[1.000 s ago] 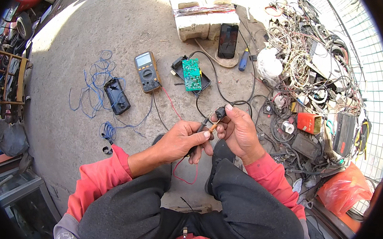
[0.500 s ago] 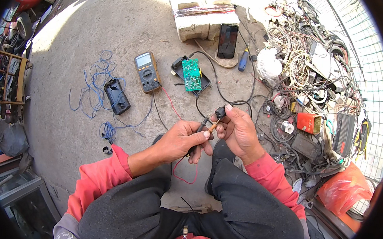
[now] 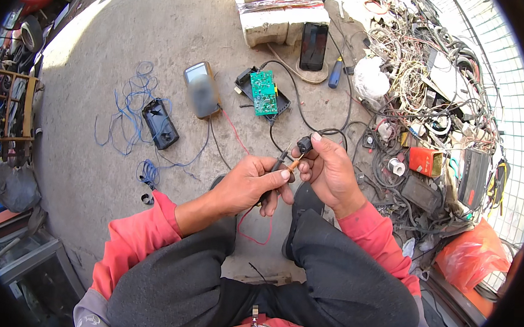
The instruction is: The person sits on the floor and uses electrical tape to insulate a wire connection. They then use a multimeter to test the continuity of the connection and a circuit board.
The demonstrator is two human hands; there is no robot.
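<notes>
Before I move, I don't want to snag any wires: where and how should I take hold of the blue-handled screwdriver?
Probably by the screwdriver's blue handle, from above on your near side: the handle points toward you and is the thickest part. Keep the pinch narrow, with the black rectangular phone on its left and the tangled heap of wires on its right.

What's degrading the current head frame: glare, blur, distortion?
Head view: a smooth blurred patch covers the multimeter's lower face; head view: sunlight washes out the concrete ground's far edge and part of the wire mesh; head view: fisheye bows the mesh lines, black corners; head view: both hands, left and right, look reasonably sharp.
</notes>
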